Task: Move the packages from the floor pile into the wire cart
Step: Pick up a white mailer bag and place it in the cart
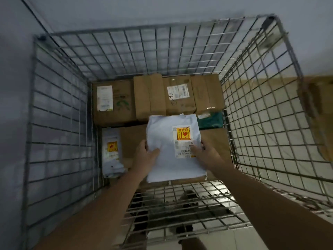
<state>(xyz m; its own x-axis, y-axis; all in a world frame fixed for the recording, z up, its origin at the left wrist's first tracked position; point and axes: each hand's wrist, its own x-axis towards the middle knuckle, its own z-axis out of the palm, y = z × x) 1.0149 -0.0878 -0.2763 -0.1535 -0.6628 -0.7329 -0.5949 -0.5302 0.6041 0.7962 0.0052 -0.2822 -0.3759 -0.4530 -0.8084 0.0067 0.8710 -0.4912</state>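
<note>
Head view, looking down into cart. Left hand (pixel 146 154) grips the left edge of a white soft package (pixel 169 141), thumb on top, fingers curled under. Right hand (pixel 202 153) grips the right edge, fingers bent over the printed shipping label (pixel 183 147); thumb position can't be told. Pkg is held between both hands, roughly flat, tilted slightly, label side up, w/ an orange-yellow fragile sticker (pixel 183 133) just above the label. Both forearms reach in over the near rim.

Pkg hangs inside the wire cart (pixel 59 123), above the load, over a flat brown carton (pixel 134 141) on the cart floor.

Count of contents: 4 brown cardboard boxes in a row along the far wall, left box (pixel 112 103) w/ a white label, second box (pixel 149 98) standing tall, third box (pixel 178 95) w/ a white label, fourth box (pixel 207 94) at the right. 1 white bag (pixel 111 152) w/ an orange sticker stands at the left wall, beside the left hand. 1 dark green parcel (pixel 210 120) lies near the right wall, in front of the fourth box. More brown cardboard shows under the held pkg; number unclear.

Outside the cart: pale tiled floor (pixel 270 147) to the right, grey wall (pixel 162 9) behind.
</note>
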